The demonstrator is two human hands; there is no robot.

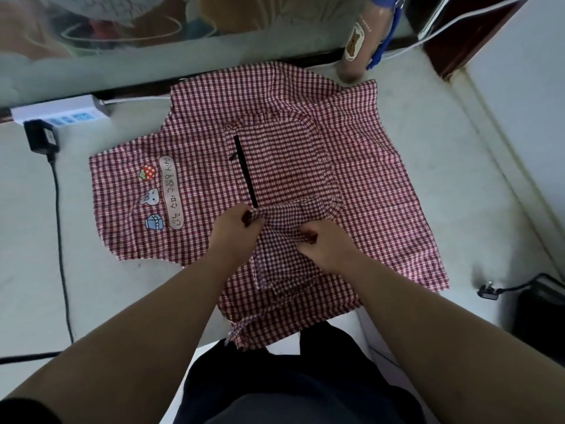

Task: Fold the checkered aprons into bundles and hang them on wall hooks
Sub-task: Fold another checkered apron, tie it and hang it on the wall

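Surface: a pale, smooth tabletop (pixel 36 240) is filling the view, with a blurred, glassy partition running along 12 o'clock.
Apron: the red-and-white checkered apron (pixel 367 179) is lying spread almost flat at the centre, its near edge hanging over the 6 o'clock rim.
Progress: folding looks to be only beginning. One flap is bunching between the hands, no bundle is formed, and no wall hook is showing, so hanging is all left.
Fabric: it is looking like thin woven cloth, softly creased and irregular in outline.
Pocket: a rounded patch pocket (pixel 281 160) is sitting mid-apron, with a black zip (pixel 244 172) running down its 9 o'clock side.
Left hand: the left hand (pixel 235 231) is pinching a gathered ridge of cloth (pixel 284 218) toward 6 o'clock.
Right hand: the right hand (pixel 324 246) is gripping the same ridge just beside it, fingers curling in.
Print: a glossy cartoon print (pixel 153 197) is showing at 9 o'clock.
Power strip: a white plastic power strip (pixel 61 113) is resting at 10 o'clock.
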